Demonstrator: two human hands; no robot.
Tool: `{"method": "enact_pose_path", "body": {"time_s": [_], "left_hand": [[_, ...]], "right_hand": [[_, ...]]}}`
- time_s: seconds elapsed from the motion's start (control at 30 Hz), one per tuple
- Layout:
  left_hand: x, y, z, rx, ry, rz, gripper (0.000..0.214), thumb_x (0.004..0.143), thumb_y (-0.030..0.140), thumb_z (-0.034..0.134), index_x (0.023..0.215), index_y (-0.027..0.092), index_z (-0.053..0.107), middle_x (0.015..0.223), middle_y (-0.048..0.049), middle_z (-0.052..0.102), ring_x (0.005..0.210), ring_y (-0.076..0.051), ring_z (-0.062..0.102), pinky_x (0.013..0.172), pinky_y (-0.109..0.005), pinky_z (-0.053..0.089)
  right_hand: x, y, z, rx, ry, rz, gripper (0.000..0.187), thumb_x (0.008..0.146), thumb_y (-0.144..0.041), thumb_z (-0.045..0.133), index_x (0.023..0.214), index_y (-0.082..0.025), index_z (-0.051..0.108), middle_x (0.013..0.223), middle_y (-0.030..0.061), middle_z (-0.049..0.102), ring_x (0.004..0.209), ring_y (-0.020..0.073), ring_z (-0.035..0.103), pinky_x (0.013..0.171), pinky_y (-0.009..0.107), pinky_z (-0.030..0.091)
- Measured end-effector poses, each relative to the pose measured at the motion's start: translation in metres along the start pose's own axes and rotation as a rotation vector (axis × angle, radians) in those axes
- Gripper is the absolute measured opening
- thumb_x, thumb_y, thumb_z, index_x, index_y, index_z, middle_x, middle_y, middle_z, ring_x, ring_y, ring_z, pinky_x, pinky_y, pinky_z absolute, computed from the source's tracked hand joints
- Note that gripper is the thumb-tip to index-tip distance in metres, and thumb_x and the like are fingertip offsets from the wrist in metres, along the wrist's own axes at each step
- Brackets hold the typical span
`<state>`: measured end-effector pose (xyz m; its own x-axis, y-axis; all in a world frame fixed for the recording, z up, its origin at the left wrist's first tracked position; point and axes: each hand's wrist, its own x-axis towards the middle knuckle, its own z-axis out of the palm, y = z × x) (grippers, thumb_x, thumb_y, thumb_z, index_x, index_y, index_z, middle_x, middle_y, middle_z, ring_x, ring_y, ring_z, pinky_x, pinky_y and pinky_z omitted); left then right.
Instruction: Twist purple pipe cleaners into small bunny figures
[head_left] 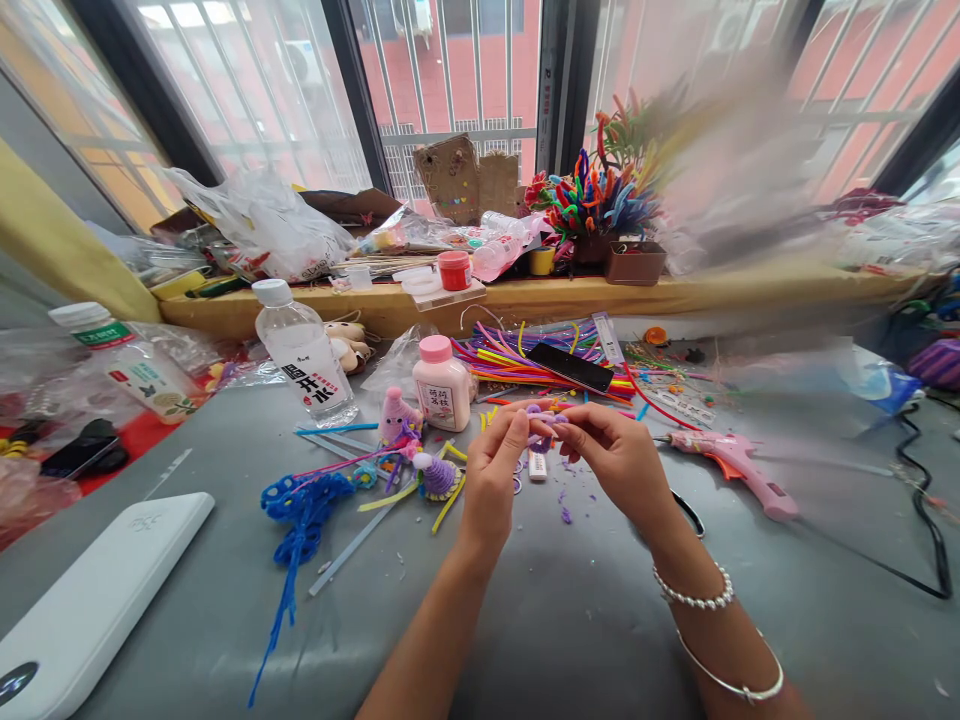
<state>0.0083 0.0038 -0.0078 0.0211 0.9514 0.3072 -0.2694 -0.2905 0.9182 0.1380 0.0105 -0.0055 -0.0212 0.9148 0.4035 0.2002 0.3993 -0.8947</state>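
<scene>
Over the middle of the grey table, a small purple piece of bent pipe cleaner (541, 420) is pinched between both hands. My left hand (496, 465) grips its left side with thumb and forefinger. At its right side my right hand (611, 455) closes thumb and fingers on it. Part of the piece is hidden behind the fingertips. Below lie a small white eraser-like block (538, 466) and bits of purple fluff (566, 515). Left of my left hand rest a small purple pipe-cleaner figure (437, 475), a pink one (397, 418) and a blue pipe-cleaner piece (300, 515).
A pink glue gun (739, 465) with a black cord lies at the right. Behind the hands are a phone (570, 367) on colourful pipe cleaners (495, 360), a pink-capped bottle (441, 385) and a water bottle (304, 355). A white power bank (112, 600) lies at front left.
</scene>
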Motion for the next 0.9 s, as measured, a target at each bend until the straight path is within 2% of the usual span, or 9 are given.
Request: {"method": "enact_pose_path", "body": {"time_s": [0.13,0.27,0.37,0.47,0.53,0.67,0.8,0.9], "left_hand": [[-0.001,0.004,0.0,0.008,-0.028,0.038,0.026,0.08,0.033,0.05,0.069,0.018,0.068,0.115,-0.0076,0.057,0.104,-0.023,0.053,0.089,-0.032,0.041],[0.001,0.003,0.0,-0.174,-0.059,-0.004,0.029,0.081,0.037,0.048,0.068,0.019,0.066,0.116,-0.0059,0.056,0.102,-0.022,0.055,0.087,-0.033,0.042],[0.004,0.0,0.001,-0.249,-0.026,-0.047,0.022,0.077,0.038,0.054,0.086,0.021,0.064,0.113,-0.006,0.058,0.099,-0.02,0.056,0.084,-0.031,0.044],[0.006,-0.004,0.001,-0.22,0.003,-0.13,0.044,0.065,0.034,0.068,0.105,0.022,0.056,0.105,-0.0063,0.06,0.092,-0.018,0.058,0.079,-0.029,0.045],[0.006,-0.006,0.001,-0.146,-0.002,-0.188,0.044,0.061,0.031,0.072,0.101,0.019,0.058,0.095,-0.0052,0.063,0.086,-0.017,0.059,0.075,-0.027,0.046],[0.004,-0.007,0.001,-0.016,0.053,-0.196,0.025,0.064,0.029,0.069,0.085,0.016,0.065,0.079,-0.0013,0.065,0.073,-0.012,0.058,0.069,-0.023,0.044],[0.003,-0.007,0.004,-0.107,0.145,-0.192,0.022,0.063,0.025,0.07,0.083,0.016,0.065,0.079,-0.0013,0.067,0.072,-0.012,0.058,0.069,-0.023,0.044],[0.002,-0.009,0.008,-0.223,0.151,-0.194,0.023,0.063,0.021,0.07,0.085,0.017,0.065,0.084,-0.0015,0.067,0.078,-0.012,0.059,0.073,-0.023,0.043]], "right_hand": [[0.001,0.0,-0.001,0.07,-0.013,0.043,0.017,0.074,-0.034,0.059,0.072,-0.017,0.064,0.057,-0.0004,0.059,0.049,0.0121,0.054,0.047,0.025,0.046],[0.002,0.0,-0.001,0.172,-0.05,0.108,0.016,0.072,-0.033,0.061,0.071,-0.017,0.064,0.055,-0.0011,0.059,0.048,0.0112,0.054,0.048,0.025,0.047],[0.002,0.001,0.001,0.231,-0.03,0.123,0.015,0.071,-0.032,0.063,0.07,-0.017,0.064,0.055,-0.0014,0.059,0.049,0.0108,0.054,0.049,0.024,0.047],[0.001,0.002,0.003,0.285,-0.003,0.124,0.014,0.072,-0.031,0.063,0.072,-0.018,0.064,0.058,-0.0009,0.06,0.052,0.0108,0.055,0.051,0.024,0.047],[0.0,0.002,0.004,0.309,0.011,0.132,0.012,0.072,-0.03,0.063,0.073,-0.018,0.065,0.062,-0.0003,0.062,0.055,0.0108,0.055,0.052,0.024,0.047],[-0.001,0.001,0.006,0.328,0.025,0.155,0.011,0.071,-0.029,0.064,0.072,-0.018,0.065,0.066,0.0,0.061,0.056,0.0103,0.051,0.052,0.023,0.045],[-0.001,-0.001,0.008,0.384,0.031,0.207,0.011,0.069,-0.029,0.066,0.071,-0.018,0.066,0.061,-0.0016,0.057,0.054,0.0095,0.047,0.052,0.023,0.041],[-0.001,0.0,0.008,0.423,0.059,0.264,0.013,0.067,-0.031,0.067,0.07,-0.018,0.067,0.057,-0.003,0.053,0.052,0.0086,0.043,0.05,0.022,0.037]]}}
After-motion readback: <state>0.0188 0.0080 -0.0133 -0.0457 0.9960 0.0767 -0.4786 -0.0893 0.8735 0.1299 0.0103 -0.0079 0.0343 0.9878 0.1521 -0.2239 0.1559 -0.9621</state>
